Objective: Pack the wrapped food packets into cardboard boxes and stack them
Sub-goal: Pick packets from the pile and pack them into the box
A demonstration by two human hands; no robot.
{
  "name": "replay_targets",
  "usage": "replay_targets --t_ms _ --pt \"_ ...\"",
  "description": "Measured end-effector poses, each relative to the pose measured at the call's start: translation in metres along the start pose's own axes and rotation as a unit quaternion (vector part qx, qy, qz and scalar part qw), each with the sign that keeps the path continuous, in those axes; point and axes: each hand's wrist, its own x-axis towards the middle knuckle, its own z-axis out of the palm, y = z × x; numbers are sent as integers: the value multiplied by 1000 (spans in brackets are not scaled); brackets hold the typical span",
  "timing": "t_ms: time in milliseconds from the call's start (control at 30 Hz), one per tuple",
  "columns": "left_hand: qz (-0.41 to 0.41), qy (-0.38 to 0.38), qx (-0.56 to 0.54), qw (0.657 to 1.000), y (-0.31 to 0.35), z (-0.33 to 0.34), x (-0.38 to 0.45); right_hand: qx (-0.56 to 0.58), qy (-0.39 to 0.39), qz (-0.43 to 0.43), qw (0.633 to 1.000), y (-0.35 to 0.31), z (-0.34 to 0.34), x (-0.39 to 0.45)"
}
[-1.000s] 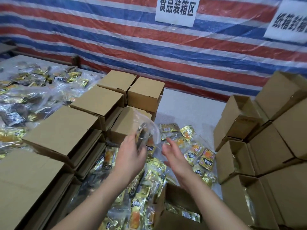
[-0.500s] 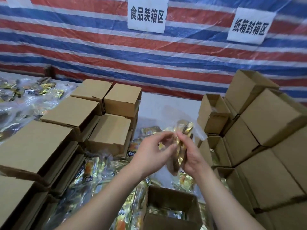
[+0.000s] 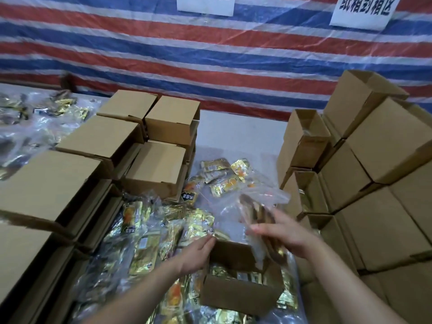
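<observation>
Crinkly clear-plastic packet (image 3: 254,213) sits in right hand (image 3: 284,235) grip above brown cardboard box (image 3: 238,298); left hand (image 3: 196,253) relaxed.

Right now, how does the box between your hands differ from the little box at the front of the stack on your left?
The box between the hands is open at the top, with gold packets showing inside; the front box on the left has its lid closed. The right hand holds a clear bag of packets over the open one, and the left hand touches its edge; nothing touches the closed one. Both are plain brown cardboard.
</observation>
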Motion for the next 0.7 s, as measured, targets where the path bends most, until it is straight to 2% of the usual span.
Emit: replay_targets --t_ms 67,167,267,367,567,700 --pt "1 14 -41 999 -6 5 -1 -146 -55 19 988 8 4 3" --pt "23 -13 -69 997 -6 4 -2 -301 -142 58 941 25 16 13" --pt "34 -19 -79 996 -4 4 -2 -383 -205 117 893 42 34 27" --pt "46 5 -79 996 -6 8 -1 -438 -247 145 852 49 48 42" --pt "46 46 -85 994 -11 16 2 -434 -231 189 850 72 71 60" --pt "47 63 -63 995 -22 25 6 -354 -215 221 883 104 86 51"
